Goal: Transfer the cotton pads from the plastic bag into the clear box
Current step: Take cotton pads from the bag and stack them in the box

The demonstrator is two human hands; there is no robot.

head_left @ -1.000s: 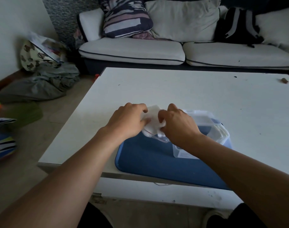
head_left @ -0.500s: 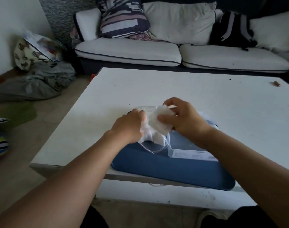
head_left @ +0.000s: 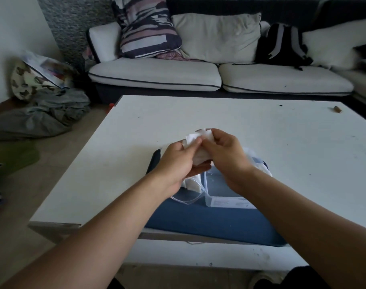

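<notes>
Hands lifting cotton pads above the clear box

Clear box (head_left: 226, 200), glossy rectangular plastic, sits on a blue mat (head_left: 215, 224); above it left hand (head_left: 178, 161) and right hand (head_left: 226, 155) fingers pinch soft white cotton pads (head_left: 195, 138), crinkled plastic bag (head_left: 190, 184) hanging beneath.

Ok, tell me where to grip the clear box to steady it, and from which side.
Take the clear box by its near wall, coming from the person's own side. That wall shows bare and upright on the blue mat, while both the left hand and right hand hold the cotton pads and the plastic bag over its far and left parts.
</notes>
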